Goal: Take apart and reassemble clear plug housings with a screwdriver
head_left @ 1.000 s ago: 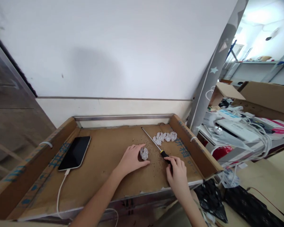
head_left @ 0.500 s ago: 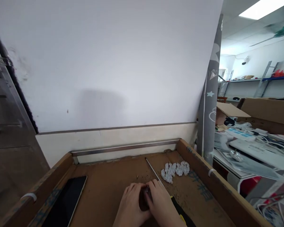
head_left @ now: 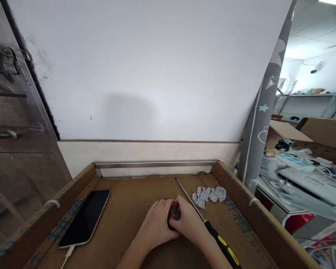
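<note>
A small translucent plastic plug (head_left: 174,212) is clasped between the curled left hand (head_left: 156,219) and right hand (head_left: 189,220); a long black-and-yellow screwdriver (head_left: 208,225) is laid diagonally just beside the right hand.

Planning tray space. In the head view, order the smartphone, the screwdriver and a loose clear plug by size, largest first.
1. Smartphone and screwdriver: unsure; the screwdriver looks longer but thinner, and its handle is nearer the camera.
2. Loose plug, smallest.
</note>
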`<state>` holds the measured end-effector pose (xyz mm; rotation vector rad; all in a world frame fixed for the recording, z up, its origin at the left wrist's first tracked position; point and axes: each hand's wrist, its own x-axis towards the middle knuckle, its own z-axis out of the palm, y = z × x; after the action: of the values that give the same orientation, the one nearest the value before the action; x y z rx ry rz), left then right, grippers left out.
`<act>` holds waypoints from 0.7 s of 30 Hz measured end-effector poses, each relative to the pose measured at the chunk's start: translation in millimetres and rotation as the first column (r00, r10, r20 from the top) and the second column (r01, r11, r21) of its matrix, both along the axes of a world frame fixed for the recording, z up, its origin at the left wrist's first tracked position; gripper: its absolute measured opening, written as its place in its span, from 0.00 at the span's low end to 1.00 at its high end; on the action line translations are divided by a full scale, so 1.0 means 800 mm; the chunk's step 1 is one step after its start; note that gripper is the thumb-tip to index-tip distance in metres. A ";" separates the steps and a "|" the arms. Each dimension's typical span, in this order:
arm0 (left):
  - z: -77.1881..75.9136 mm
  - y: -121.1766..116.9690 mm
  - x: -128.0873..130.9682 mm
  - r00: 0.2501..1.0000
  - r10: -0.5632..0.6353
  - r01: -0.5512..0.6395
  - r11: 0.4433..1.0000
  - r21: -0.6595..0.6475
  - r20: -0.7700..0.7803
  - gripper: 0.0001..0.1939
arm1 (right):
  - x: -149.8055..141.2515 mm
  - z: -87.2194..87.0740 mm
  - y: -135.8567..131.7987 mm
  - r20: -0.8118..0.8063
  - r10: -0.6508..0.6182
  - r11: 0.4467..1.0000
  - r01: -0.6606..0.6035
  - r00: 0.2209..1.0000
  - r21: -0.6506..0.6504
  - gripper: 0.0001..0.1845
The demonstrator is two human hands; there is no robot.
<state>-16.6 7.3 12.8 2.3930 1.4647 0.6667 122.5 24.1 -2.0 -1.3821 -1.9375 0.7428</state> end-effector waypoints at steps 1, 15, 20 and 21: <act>-0.003 0.000 -0.002 1.000 0.007 -0.007 1.000 0.013 0.012 0.24 | -0.001 -0.002 0.001 -0.038 0.003 1.000 -0.003 0.999 -0.005 0.11; -0.016 -0.003 -0.009 0.998 -0.031 0.030 0.999 0.023 0.052 0.29 | 0.013 -0.027 0.012 -0.452 -0.131 0.988 0.152 0.882 0.011 0.12; -0.013 0.003 -0.016 0.991 0.030 -0.036 0.998 0.048 0.130 0.20 | 0.011 -0.039 0.017 -0.525 -0.109 0.994 0.107 0.844 -0.036 0.14; -0.012 0.004 -0.018 0.988 0.047 -0.058 0.996 0.068 0.147 0.17 | 0.011 -0.041 0.019 -0.546 -0.107 0.994 0.094 0.831 -0.052 0.14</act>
<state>-31.1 10.6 3.0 2.3100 1.4703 0.9017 131.1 39.0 -34.4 -1.1114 -1.3950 0.9858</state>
